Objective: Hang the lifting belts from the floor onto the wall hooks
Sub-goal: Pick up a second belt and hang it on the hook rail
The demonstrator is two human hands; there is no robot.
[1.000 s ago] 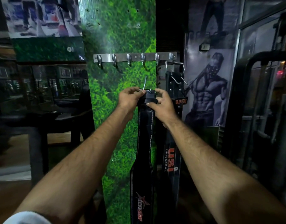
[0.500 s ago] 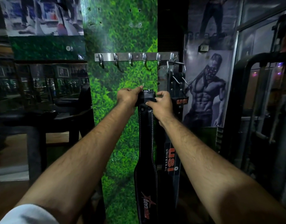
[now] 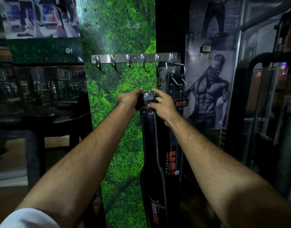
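A black leather lifting belt (image 3: 151,145) with white stitching and a red star logo hangs straight down from my hands. My left hand (image 3: 129,100) and my right hand (image 3: 163,105) both grip its buckle end, held below the metal hook rail (image 3: 135,58) on the green grass-print wall. The rail's left hooks are bare. A second black belt (image 3: 173,129) marked USI hangs from the rightmost hook, just behind my right hand.
A black bench and table (image 3: 36,119) stand at the left by mirrored walls. A poster of a person (image 3: 207,96) covers the wall to the right. A black machine frame (image 3: 250,96) stands at the far right.
The buckle prong that stuck up a second ago has folded down under my fingers. My right hand's fingers have spread over the buckle. The belt stays at the same height below the rail.
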